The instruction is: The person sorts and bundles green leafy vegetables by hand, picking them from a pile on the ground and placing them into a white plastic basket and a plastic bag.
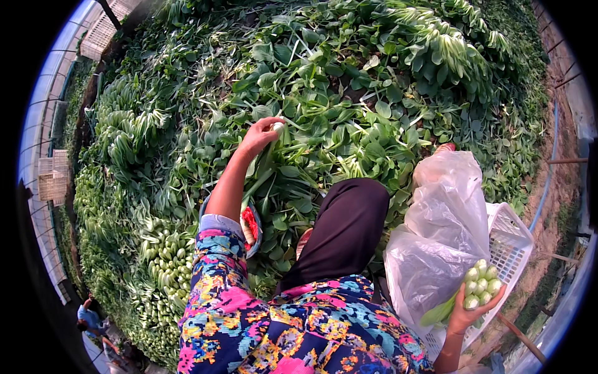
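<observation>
My left hand (256,139) reaches out over the leaves, its fingers closed around the pale base of a bok choy head (279,127). Low on the right, my right hand (461,314) grips a bunch of bok choy (482,284), white cut ends facing up and leaves toward the body. That bunch is over a white plastic crate (511,231) lined with a clear plastic bag (437,248). What lies inside the bag is hard to make out. Loose bok choy leaves (322,121) spread over the ground ahead.
Piled bok choy lies at the left (170,262), with laid rows (444,46) at the upper right. A small container with a red item (251,226) is beside my left arm. Crates (53,175) stand along the left edge. Another person (91,320) is at lower left.
</observation>
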Demonstrator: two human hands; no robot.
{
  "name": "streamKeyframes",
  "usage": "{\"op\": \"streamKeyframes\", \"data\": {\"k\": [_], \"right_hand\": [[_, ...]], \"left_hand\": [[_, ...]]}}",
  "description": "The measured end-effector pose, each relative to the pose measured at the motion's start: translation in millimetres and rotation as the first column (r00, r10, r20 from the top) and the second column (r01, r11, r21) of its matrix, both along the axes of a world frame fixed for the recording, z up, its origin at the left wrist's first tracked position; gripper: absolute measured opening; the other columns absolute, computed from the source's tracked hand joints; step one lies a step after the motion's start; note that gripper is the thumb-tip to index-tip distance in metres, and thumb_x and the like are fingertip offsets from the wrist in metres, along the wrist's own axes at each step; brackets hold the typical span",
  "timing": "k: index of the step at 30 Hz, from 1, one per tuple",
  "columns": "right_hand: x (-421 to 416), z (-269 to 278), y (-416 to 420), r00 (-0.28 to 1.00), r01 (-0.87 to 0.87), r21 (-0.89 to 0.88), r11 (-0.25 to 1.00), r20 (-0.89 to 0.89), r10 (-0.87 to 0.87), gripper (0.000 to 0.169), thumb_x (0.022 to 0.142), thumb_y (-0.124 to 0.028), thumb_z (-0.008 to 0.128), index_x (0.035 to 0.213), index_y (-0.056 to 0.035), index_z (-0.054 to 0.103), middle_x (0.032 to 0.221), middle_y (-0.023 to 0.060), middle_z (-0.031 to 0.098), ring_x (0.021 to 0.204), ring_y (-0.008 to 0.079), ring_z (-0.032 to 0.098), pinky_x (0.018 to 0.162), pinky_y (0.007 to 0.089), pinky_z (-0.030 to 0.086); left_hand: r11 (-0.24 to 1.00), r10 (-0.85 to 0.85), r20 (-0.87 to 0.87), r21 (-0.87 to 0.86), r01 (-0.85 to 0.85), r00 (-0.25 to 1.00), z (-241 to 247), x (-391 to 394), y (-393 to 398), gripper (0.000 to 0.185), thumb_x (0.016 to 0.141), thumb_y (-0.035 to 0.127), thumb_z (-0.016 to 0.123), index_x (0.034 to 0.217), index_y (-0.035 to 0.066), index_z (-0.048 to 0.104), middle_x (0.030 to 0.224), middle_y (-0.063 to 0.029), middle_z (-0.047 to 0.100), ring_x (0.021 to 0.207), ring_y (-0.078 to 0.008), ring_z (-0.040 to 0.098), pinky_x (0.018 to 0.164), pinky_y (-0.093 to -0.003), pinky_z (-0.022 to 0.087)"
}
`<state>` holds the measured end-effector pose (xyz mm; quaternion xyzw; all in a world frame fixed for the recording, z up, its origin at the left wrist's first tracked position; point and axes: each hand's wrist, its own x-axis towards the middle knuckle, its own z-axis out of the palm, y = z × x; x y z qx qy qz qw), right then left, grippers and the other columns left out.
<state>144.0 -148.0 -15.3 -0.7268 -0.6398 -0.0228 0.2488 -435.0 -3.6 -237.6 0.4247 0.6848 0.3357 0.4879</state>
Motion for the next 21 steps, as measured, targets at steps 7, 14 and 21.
{"op": "streamKeyframes", "data": {"k": [7,14,21], "right_hand": [[5.4,4.8,-8.6,0.996,-0.089,-0.129,0.988,0.01,0.091,0.113,0.059,-0.018,0.084,0.144,-0.0028,0.011,0.143,0.024,0.024,0.131,0.0402,0.029,0.108,0.0465,0.026],[28.8,8.8,0.8,0.988,-0.157,-0.125,0.98,-0.027,0.155,0.105,0.06,-0.024,0.082,0.141,-0.0063,0.018,0.131,0.0226,0.037,0.119,0.0394,0.04,0.102,0.0448,0.034],[29.2,11.8,1.0,0.977,-0.214,-0.061,0.975,-0.011,0.214,0.101,0.062,-0.022,0.082,0.141,-0.0095,0.02,0.128,0.0201,0.042,0.115,0.0375,0.045,0.097,0.0443,0.038]], "left_hand": [[0.877,0.011,0.778,0.295,-0.38,0.628,119.5,26.7,29.5,0.042,0.086,0.017,0.054,0.126,0.004,0.049,0.109,-0.0071,0.059,0.098,-0.0179,0.058,0.088,-0.0342,0.047],[0.923,-0.378,0.911,0.356,0.146,0.166,180.4,261.7,20.0,0.037,0.091,0.022,0.051,0.122,0.002,0.049,0.109,-0.0073,0.061,0.102,-0.0191,0.058,0.092,-0.0336,0.045],[0.835,-0.337,0.901,0.152,0.529,0.273,168.6,409.6,-88.9,0.038,0.082,0.017,0.068,0.112,0.007,0.049,0.099,-0.0004,0.059,0.09,-0.0104,0.056,0.083,-0.025,0.044]]}}
